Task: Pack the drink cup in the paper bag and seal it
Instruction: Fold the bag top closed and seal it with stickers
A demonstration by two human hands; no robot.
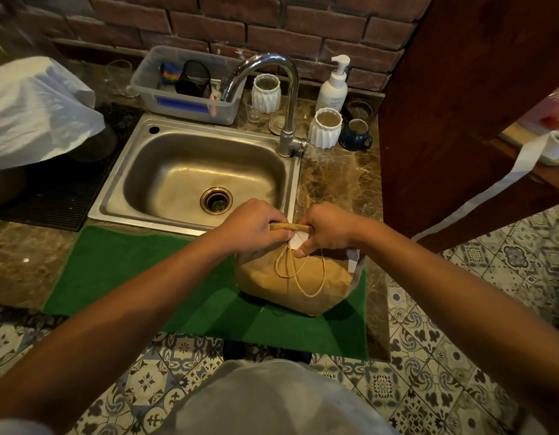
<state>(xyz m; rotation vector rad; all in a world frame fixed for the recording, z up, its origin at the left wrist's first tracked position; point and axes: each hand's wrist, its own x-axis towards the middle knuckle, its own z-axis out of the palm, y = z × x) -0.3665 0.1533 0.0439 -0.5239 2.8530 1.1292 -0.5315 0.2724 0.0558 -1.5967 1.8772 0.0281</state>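
Note:
A brown paper bag (298,284) stands on a green mat (146,277) at the counter's front edge, just right of the sink. Its top is rolled down into a tight fold (289,227). My left hand (251,227) grips the left end of that fold. My right hand (327,229) holds the right end and pinches a small white sticker (298,240) against the bag. The bag's cord handles (298,271) hang loose down its front. The drink cup is hidden from view.
A steel sink (196,174) with a tall tap (287,98) lies just behind the bag. White ribbed cups (325,127), a soap pump bottle (333,86), a blue mug (356,135) and a plastic tub (184,86) stand at the back. A wooden post (444,105) rises at right.

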